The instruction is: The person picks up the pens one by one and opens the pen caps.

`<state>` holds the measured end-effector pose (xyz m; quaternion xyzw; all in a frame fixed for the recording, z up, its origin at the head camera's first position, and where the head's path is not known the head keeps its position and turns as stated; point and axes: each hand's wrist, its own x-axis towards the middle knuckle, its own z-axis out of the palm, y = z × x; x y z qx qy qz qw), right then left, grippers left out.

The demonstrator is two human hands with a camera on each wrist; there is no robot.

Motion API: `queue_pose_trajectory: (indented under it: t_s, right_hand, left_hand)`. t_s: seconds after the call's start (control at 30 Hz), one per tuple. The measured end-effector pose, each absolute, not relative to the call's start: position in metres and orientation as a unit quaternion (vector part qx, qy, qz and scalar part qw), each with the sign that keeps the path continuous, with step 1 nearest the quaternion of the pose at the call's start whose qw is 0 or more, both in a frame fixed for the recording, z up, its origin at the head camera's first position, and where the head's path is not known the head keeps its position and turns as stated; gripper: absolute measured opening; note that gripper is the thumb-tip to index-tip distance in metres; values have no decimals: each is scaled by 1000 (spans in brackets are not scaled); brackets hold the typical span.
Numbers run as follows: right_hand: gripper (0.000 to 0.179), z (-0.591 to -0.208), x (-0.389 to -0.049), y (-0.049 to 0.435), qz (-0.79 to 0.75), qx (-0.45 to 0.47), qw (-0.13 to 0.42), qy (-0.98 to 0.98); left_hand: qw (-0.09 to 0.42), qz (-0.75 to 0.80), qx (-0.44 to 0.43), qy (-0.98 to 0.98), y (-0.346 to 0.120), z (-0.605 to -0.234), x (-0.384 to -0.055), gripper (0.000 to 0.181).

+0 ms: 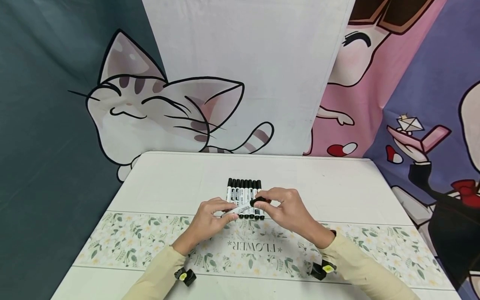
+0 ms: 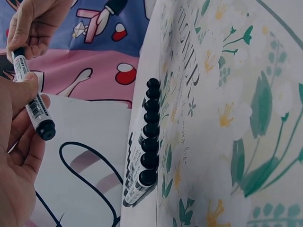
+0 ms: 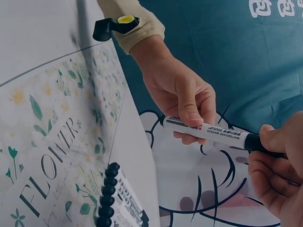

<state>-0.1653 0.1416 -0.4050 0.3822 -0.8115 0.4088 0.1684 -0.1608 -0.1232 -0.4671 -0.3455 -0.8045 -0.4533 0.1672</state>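
A white whiteboard marker (image 3: 222, 135) with black ends is held between both hands, raised above the table. My left hand (image 1: 211, 217) pinches its white barrel between thumb and fingers, near the plain black end seen in the left wrist view. On the other end, my right hand (image 1: 286, 208) grips the black cap (image 3: 260, 143) between thumb and fingers. Behind and below the hands lies a row of several like markers (image 1: 243, 191), side by side, black caps toward the far edge. The held marker and the right fingers overlap part of that row in the head view.
The white table (image 1: 168, 179) carries a floral band (image 1: 150, 237) with the word FLOWER across it. Just past its far edge hangs a cartoon backdrop (image 1: 262, 50) with a cat and other figures. Each sleeved wrist wears a black device with a yellow mark (image 1: 328, 268).
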Motion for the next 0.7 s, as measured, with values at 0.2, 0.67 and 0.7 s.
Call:
queue_pose_trajectory:
  t_s: [0.2, 0.67, 0.7]
  right_hand:
    - [12, -407, -166, 143, 399, 392, 173, -811]
    - [13, -409, -167, 145, 388, 404, 183, -807]
    - [13, -409, -167, 145, 389, 406, 184, -806]
  left_hand:
    - [172, -449, -357, -801, -122, -467, -161, 28]
    - [149, -452, -367, -799, -121, -467, -162, 24]
    - [150, -452, -369, -799, -121, -467, -162, 24]
